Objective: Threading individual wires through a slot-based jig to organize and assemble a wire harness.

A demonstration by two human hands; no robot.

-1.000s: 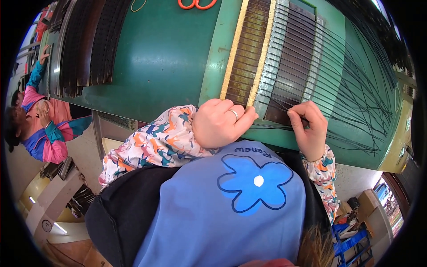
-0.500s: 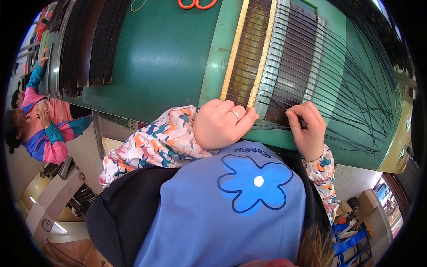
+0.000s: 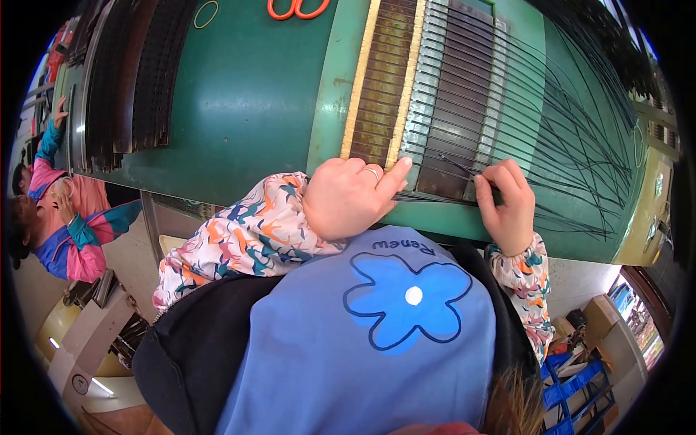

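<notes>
Under and beyond your fingers spreads the green table (image 3: 246, 130), its near edge running just below both hands. Far to the left of your left fingers lies a stack of dark metal bars (image 3: 119, 87), long axes pointing away from you. To the right of your right fingers, the loose black strands (image 3: 580, 145) fan out and cross. Ahead of your left fingers stands the brown slotted panel (image 3: 382, 83) between two yellow strips (image 3: 407, 87), lengthwise away from you with a slight lean to the right; beside it, ahead of the gap between your hands, the dark plate (image 3: 457, 94) lies the same way, with the strands laid crosswise over it in near-parallel rows. Your left hand (image 3: 348, 196) has its index finger stretched out, touching down near the strip's close end, and the others curled; you cannot tell from here whether they hold anything. Your right hand (image 3: 510, 206) keeps thumb and index narrowly together, pinching a thin dark strand (image 3: 458, 164). From those fingertips its long axis slants left and slightly away from you, pointing past your left index finger. Well beyond your left fingers lie the orange loops (image 3: 296, 10) and, left of them, a thin band (image 3: 217, 10).
</notes>
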